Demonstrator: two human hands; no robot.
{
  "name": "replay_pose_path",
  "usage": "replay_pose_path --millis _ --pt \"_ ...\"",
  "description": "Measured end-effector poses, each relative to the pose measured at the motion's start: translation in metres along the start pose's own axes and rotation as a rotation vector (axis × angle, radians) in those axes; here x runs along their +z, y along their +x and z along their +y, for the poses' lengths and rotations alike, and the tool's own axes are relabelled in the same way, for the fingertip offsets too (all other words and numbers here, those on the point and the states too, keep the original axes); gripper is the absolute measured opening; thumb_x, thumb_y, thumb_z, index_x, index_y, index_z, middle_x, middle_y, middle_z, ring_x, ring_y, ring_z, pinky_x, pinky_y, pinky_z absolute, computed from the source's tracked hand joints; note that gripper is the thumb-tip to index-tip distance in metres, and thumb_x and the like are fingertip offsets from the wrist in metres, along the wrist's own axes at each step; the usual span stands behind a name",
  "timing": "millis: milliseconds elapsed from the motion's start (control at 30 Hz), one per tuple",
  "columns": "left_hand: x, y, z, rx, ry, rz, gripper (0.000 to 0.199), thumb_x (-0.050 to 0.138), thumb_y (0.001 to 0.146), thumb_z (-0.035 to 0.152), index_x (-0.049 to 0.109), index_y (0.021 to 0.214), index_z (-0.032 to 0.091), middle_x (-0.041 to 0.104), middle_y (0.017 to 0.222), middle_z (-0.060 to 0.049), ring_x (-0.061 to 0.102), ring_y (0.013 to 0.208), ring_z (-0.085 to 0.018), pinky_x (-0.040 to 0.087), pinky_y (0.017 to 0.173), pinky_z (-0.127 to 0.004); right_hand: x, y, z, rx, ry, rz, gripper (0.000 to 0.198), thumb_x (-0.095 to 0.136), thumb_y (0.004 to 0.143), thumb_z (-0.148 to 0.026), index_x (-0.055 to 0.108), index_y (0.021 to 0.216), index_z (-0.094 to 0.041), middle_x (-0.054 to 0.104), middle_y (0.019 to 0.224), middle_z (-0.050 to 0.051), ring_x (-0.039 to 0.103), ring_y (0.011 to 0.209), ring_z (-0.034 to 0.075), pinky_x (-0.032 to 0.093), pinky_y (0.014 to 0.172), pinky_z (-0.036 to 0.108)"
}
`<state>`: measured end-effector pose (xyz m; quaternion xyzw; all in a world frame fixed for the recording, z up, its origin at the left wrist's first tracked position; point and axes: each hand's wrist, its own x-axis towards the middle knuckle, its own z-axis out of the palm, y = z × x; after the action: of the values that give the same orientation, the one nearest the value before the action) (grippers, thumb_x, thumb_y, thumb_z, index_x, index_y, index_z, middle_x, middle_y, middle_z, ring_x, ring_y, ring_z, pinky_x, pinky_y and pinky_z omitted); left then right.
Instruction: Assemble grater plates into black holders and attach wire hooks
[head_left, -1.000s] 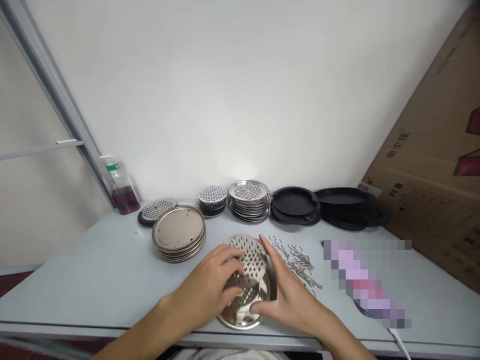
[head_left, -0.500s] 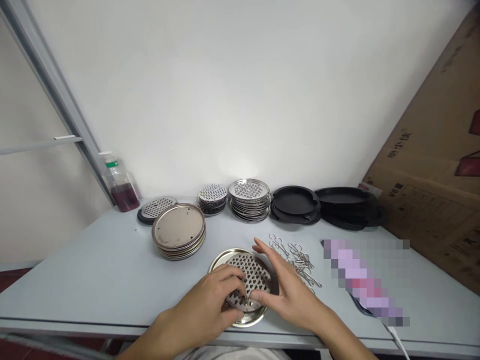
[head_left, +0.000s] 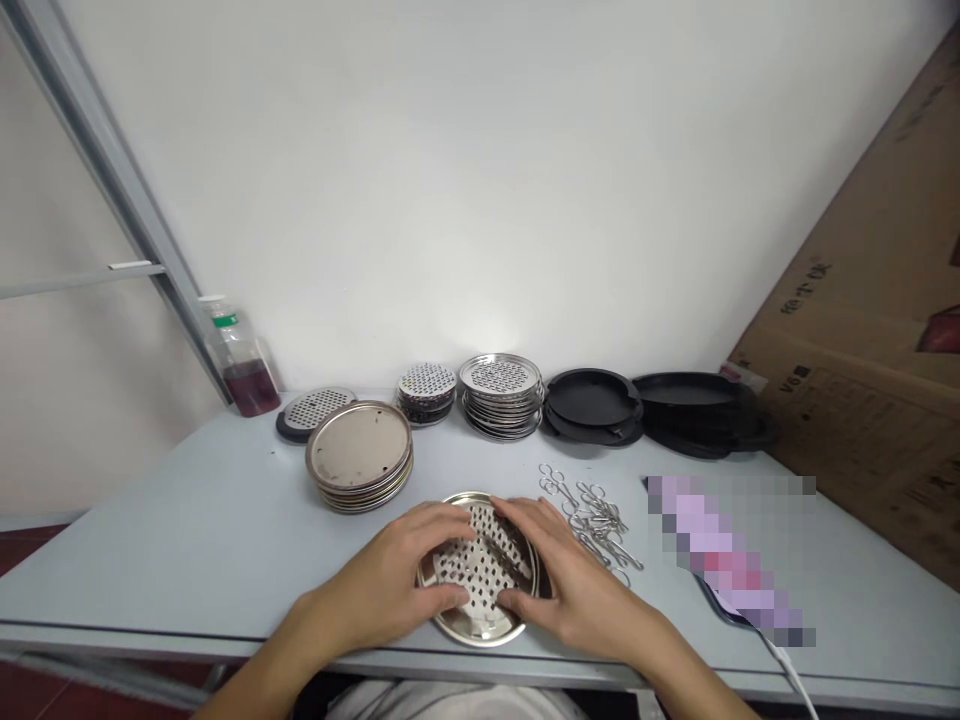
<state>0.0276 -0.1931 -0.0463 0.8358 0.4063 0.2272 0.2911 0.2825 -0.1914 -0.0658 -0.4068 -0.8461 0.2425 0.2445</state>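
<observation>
A round perforated metal disc (head_left: 484,570) with rows of small raised holes lies inside a shallow shiny round metal dish (head_left: 486,636) near the table's front edge. My left hand (head_left: 401,575) curves about the disc's left side, fingers and thumb on its surface. On the opposite side my right hand (head_left: 559,575) has its thumb at the lower edge and its fingers at the upper edge. A dark streak crosses the disc by the right fingers; whether it is shadow or a second edge is unclear. Loose metal hooks (head_left: 596,520) lie to the right.
Stacked round metal dishes (head_left: 360,450) stand on the left, beside a grater disc on a black base (head_left: 319,410). Farther back are perforated disc stacks (head_left: 501,385) and black plastic trays (head_left: 592,400). A bottle of dark liquid (head_left: 251,385), a blurred-out device (head_left: 727,570) and a cardboard box (head_left: 862,400) flank them.
The perforated disc now faces up brighter and flatter in the dish. My left fingers have spread from a curled position to its left side; the right hand has come lower and closer.
</observation>
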Motion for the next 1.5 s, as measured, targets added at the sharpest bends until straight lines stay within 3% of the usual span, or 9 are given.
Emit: replay_pose_path --millis 133,267,467,700,833,967,1233,1500 --pt "-0.005 -0.005 -0.019 -0.047 0.035 -0.056 0.103 0.087 0.059 0.05 0.038 0.148 0.032 0.033 0.157 -0.01 0.029 0.145 -0.034 0.026 0.119 -0.053 0.0 0.0 0.0 -0.021 0.004 -0.001 0.085 0.068 0.077 -0.024 0.029 0.152 -0.029 0.046 0.143 0.01 0.038 0.134 0.031 0.024 0.116 0.054" --pt "-0.001 -0.005 -0.035 -0.053 0.063 -0.092 0.115 0.086 0.058 0.053 0.026 0.153 0.028 0.026 0.16 -0.012 0.019 0.148 -0.035 0.02 0.12 -0.054 0.001 -0.001 0.001 -0.002 0.02 -0.001 0.085 0.071 0.076 -0.025 0.031 0.151 -0.03 0.044 0.143 0.01 0.036 0.134 0.031 0.026 0.115 0.052" --pt "0.003 -0.001 -0.038 -0.015 0.04 -0.049 0.115 0.088 0.057 0.051 0.028 0.152 0.027 0.028 0.158 -0.014 0.026 0.145 -0.037 0.024 0.119 -0.055 0.006 0.0 0.003 0.049 0.028 -0.008 0.085 0.074 0.077 -0.03 0.031 0.15 -0.032 0.043 0.147 0.008 0.032 0.138 0.03 0.022 0.117 0.053" --pt "0.002 -0.007 -0.037 -0.051 0.111 -0.016 0.115 0.086 0.054 0.059 0.033 0.149 0.023 0.031 0.156 -0.018 0.028 0.144 -0.039 0.025 0.119 -0.056 0.008 0.0 0.001 0.054 0.011 0.025 0.085 0.077 0.075 -0.033 0.035 0.148 -0.033 0.048 0.143 0.007 0.037 0.134 0.029 0.018 0.118 0.053" --pt "0.0 -0.013 -0.035 -0.081 0.171 0.032 0.101 0.084 0.053 0.065 0.048 0.137 0.022 0.043 0.149 -0.019 0.037 0.139 -0.041 0.031 0.115 -0.058 0.006 0.0 0.0 0.056 0.008 0.019 0.084 0.077 0.075 -0.033 0.034 0.148 -0.034 0.048 0.143 0.006 0.037 0.134 0.028 0.021 0.118 0.051" --pt "0.001 -0.015 -0.033 -0.011 0.195 0.078 0.088 0.082 0.055 0.065 0.056 0.127 0.021 0.05 0.143 -0.018 0.046 0.133 -0.037 0.037 0.112 -0.055 0.004 0.002 -0.001 0.076 0.021 -0.01 0.085 0.077 0.075 -0.035 0.034 0.148 -0.035 0.046 0.144 0.006 0.036 0.135 0.028 0.019 0.118 0.051" --pt "0.003 -0.015 -0.03 0.017 0.256 0.115 0.08 0.083 0.055 0.063 0.063 0.118 0.017 0.055 0.137 -0.018 0.05 0.129 -0.036 0.041 0.109 -0.055 0.006 0.002 0.0 0.086 0.023 -0.005 0.085 0.077 0.074 -0.036 0.036 0.148 -0.034 0.046 0.144 0.005 0.034 0.136 0.028 0.014 0.12 0.05" --pt "0.002 -0.015 -0.025 0.029 0.304 0.129 0.076 0.08 0.06 0.064 0.066 0.119 0.018 0.057 0.134 -0.017 0.053 0.125 -0.035 0.044 0.107 -0.054 0.007 0.001 0.003 0.118 0.024 -0.01 0.085 0.079 0.072 -0.037 0.038 0.147 -0.033 0.047 0.146 0.004 0.031 0.139 0.028 0.016 0.12 0.05"
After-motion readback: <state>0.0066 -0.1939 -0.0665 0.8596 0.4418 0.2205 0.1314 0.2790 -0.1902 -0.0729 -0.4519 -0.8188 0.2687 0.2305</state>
